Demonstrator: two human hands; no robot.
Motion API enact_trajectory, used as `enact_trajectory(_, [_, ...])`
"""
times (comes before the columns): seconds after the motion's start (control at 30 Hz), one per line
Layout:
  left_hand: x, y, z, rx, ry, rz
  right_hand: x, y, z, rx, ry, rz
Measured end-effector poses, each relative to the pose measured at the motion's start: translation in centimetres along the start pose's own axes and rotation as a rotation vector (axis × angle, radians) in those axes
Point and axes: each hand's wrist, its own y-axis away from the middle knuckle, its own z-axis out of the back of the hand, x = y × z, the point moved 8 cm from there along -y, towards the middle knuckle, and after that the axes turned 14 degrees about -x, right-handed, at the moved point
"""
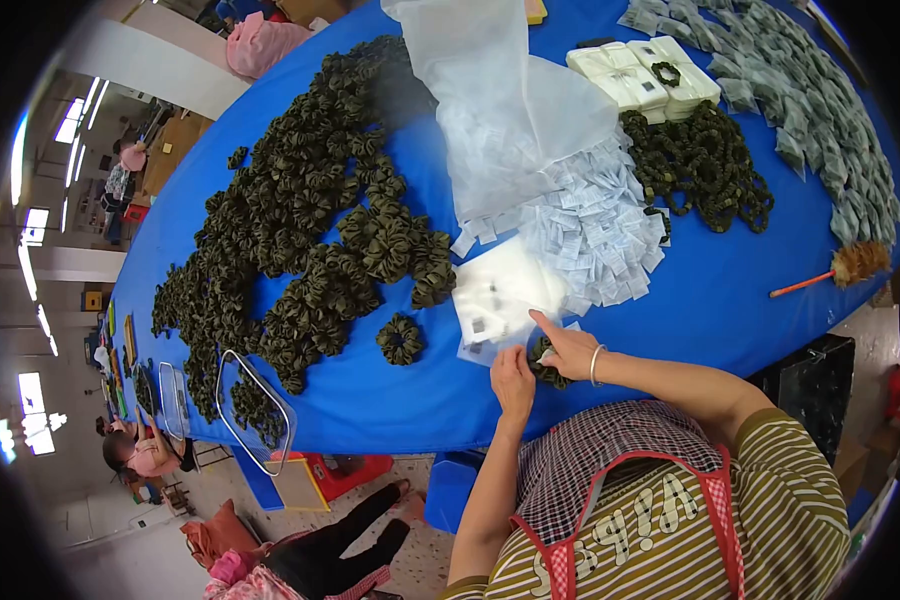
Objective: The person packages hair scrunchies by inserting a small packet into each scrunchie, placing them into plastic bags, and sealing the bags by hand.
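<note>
A stack of clear plastic bags with small dark printed marks lies on the blue table in front of me. My left hand is closed, its fingertips pinched at the near edge of the bags. Beside it my right hand, with a bracelet on the wrist, stretches its index finger onto the bags. The other fingers curl over a dark green scrunchie, partly hidden beneath the hand. Another scrunchie lies alone to the left of the bags. Just beyond are small white packets, spilling from a large translucent bag.
A big heap of scrunchies covers the left side. Further right lie more scrunchies, stacked bags, many filled packets and an orange-handled brush. Wire frames stand at the left edge. Other people sit nearby.
</note>
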Motion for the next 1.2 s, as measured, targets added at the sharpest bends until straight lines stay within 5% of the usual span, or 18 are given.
enact_trajectory(0.07, [-1.5, -0.4, 0.4, 0.028, 0.005, -0.099, 0.1, -0.8, -0.5, 0.039, 0.047, 0.007])
enact_trajectory(0.23, [-3.3, -0.6, 1.4, -0.004, -0.031, -0.257, -3.7, -2.3, -1.9, -0.330, -0.158, 0.053])
enact_trajectory(0.33, [-4.0, -0.7, 3.9, -0.333, -0.164, -0.098, -5.0, -1.7, -1.5, -0.423, -0.445, -0.094])
enact_trajectory(0.43, [0.1, 1.0, 2.6, -0.289, 0.002, 0.335, -6.1, -1.9, -2.4, -0.456, -0.625, -0.206])
enact_trajectory(0.6, [2.8, 2.3, -0.8, 0.007, 0.091, 0.506, -7.7, -2.5, -3.4, -0.451, -0.635, -0.345])
enact_trajectory(0.8, [1.5, 5.0, -4.2, 0.238, 0.317, 0.719, -7.2, -1.5, -1.7, -0.784, -0.536, -0.481])
enact_trajectory(1.0, [0.2, 5.9, -4.3, 0.420, 0.597, 0.915, -7.2, -0.7, -3.9, -0.380, -0.587, -0.543])
enact_trajectory(1.1, [-1.4, 6.5, -4.5, 0.539, 0.641, 0.931, -5.5, -1.4, -3.9, -0.526, -0.983, -0.489])
enact_trajectory(1.2, [-1.7, 6.3, -4.7, 0.520, 0.712, 0.906, -4.2, -1.4, -3.3, -0.539, -0.864, -0.318])
